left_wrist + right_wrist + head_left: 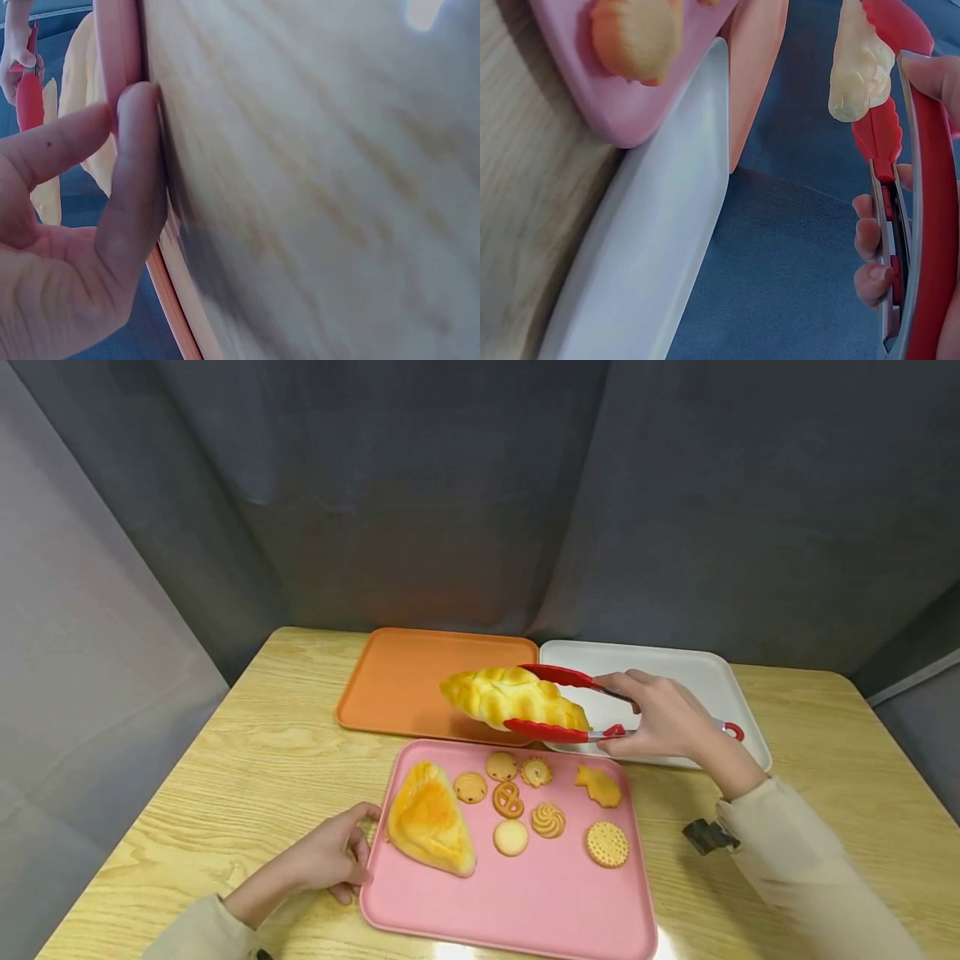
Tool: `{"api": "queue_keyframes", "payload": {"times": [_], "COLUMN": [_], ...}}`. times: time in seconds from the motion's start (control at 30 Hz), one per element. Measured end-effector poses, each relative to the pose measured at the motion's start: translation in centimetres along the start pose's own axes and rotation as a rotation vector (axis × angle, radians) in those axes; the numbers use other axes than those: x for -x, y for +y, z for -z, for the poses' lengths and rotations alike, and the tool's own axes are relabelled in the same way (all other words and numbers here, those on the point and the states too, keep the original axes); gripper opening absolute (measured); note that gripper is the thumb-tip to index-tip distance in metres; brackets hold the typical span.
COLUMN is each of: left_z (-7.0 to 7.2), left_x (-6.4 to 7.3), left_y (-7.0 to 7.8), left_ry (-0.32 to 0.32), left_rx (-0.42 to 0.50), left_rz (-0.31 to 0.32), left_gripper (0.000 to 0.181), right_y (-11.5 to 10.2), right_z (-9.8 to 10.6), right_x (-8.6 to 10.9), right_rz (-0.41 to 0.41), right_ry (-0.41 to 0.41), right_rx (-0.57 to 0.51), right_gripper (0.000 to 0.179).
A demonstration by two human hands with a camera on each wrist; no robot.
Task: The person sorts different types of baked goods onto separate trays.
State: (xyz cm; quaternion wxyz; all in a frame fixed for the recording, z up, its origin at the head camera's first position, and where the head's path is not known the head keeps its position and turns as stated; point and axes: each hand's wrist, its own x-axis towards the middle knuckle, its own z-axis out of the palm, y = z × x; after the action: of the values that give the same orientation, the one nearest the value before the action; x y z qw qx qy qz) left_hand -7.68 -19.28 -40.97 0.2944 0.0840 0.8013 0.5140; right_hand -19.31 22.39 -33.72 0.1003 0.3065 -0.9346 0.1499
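braided bread (498,693) looks light and squashy to me, likely foam-soft rather than crusty, so i judge a mild squeeze across its thick middle would hold better than one near an end. too hard a pinch could dent it, and its smooth, slightly glossy skin might slip. it hangs in the red tongs (562,676), seen over the right part of the orange tray (397,685) and the edge of the white one.

from the left: my left hand (326,858) is mostly closed, thumb and finger pinching the rim of the pink tray (517,906), on the pale wood-grain table (240,777). just inside that rim lies a triangular pastry (430,822), plump, rounded at the corners, browned on top. next come small matte biscuits: a looped pretzel (507,800), a ridged swirl cookie (548,820), a fish-shaped biscuit (598,786) and a round, dimpled cracker (607,845).

behind, the bread is a tapered spindle with bulging plaits, yellow on the ridges. the tongs' scalloped red tips look like silicone, on metal arms with red grips. my right hand (660,714) is partly closed around those arms, which spread to the bread's width. beneath it sits the smooth white tray (693,672), round-cornered, probably plastic.
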Motion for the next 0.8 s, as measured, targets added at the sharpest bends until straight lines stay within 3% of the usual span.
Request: {"api": "queue_keyframes", "payload": {"times": [0.8], "left_z": [-0.1], "left_x": [0.0], "left_y": [0.1], "left_ry": [0.018], "left_rx": [-0.003], "left_rz": [0.003], "left_gripper": [0.069], "right_y": [0.6], "right_z": [-0.1], "right_x": [-5.1], "right_rz": [-0.056], "right_ry": [-0.046], "right_rx": [-0.009], "right_gripper": [0.066]}}
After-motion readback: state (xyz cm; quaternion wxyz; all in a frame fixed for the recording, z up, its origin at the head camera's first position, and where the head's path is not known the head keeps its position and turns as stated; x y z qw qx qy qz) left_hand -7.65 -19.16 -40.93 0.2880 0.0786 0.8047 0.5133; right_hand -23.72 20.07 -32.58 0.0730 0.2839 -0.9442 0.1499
